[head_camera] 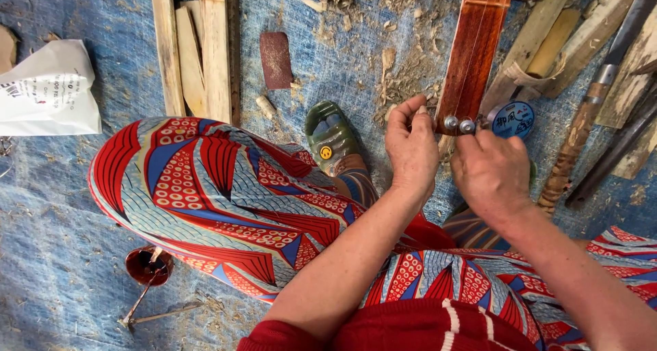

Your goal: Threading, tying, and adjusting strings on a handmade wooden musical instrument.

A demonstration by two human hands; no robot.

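Across the blue tarpaulin (61, 207) that carries everything, we sit with knees spread under a red-and-blue patterned cloth (226, 186), one sandalled foot (332, 142) near the middle. Largest of the loose stock are the pale wooden slats (205, 49) lying toward the far edge, left of centre, and the offcuts and dark rods (616, 84) at the far right corner. A white bag (48, 91) lies at the left edge, and a small red-stained cup (146, 265) with a stirring tool stands toward the near left.

The workpiece is the red-varnished wooden neck (473, 49), running from the far edge down to our hands, right of centre. We judge it well advanced: the surface is stained and glossy, thin strings appear to run along it, and two metal pegs (460, 124) are seated at its near end. Shavings (404, 70) lie scattered beside it. Whether the strings are tensioned or tied off we cannot tell; the work at the pegs looks unfinished.

Our left hand (410, 149) has its fingers (409, 110) curled nearly shut, pinching at the neck's near end beside the pegs. Our right hand (493, 169) is closed likewise, fingertips at the right-hand peg. A blue spool (514, 120) sits just beyond the right hand, and a piece of brown abrasive paper (276, 60) lies well apart, toward the slats.
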